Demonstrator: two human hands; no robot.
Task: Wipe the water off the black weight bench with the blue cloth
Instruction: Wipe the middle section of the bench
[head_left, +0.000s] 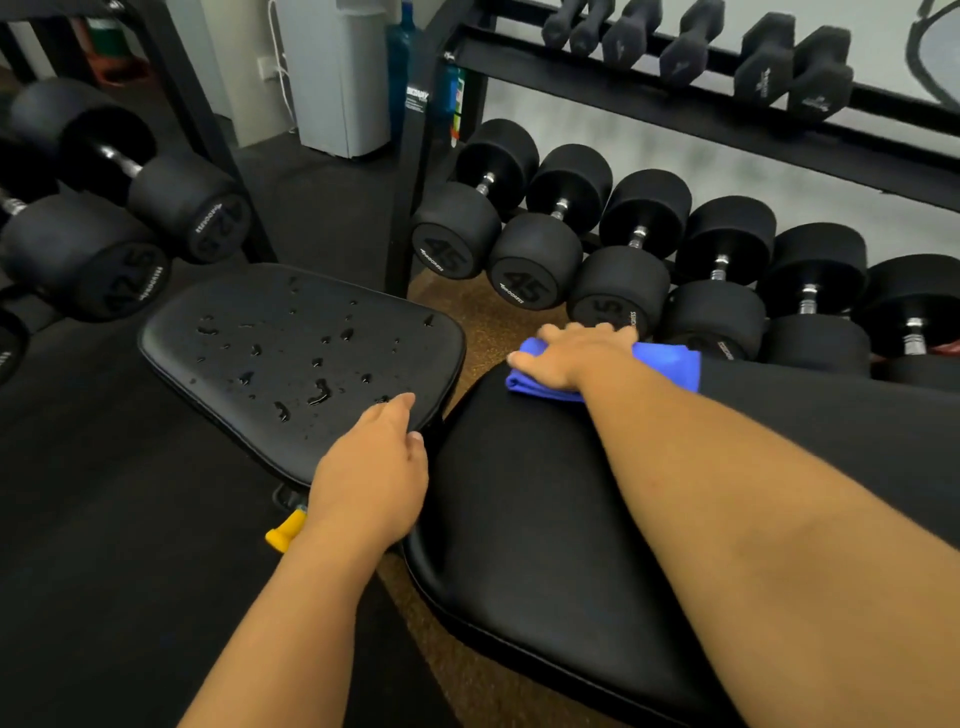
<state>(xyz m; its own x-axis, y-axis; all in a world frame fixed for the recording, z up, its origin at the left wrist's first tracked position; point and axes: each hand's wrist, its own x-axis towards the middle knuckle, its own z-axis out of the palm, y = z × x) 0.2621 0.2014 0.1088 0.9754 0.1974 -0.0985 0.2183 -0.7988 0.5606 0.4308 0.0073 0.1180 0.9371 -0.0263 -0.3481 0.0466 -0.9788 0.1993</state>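
Observation:
The black weight bench has two pads. Its smaller seat pad (249, 317) lies centre left, dotted with several water drops (317, 389). The larger back pad (535, 499) fills the lower right and looks dry where it shows. My right hand (571, 353) presses flat on the folded blue cloth (670, 364) at the far edge of the back pad. My left hand (374, 467) rests on the near corner of the wet seat pad, fingers curled over its edge, holding nothing else.
A dumbbell rack (675, 119) with several heavy black dumbbells (535, 270) stands right behind the bench. More dumbbells (83, 260) sit at the left. A yellow adjustment knob (283, 530) sticks out under the seat pad. Dark rubber floor (104, 519) lies at the left.

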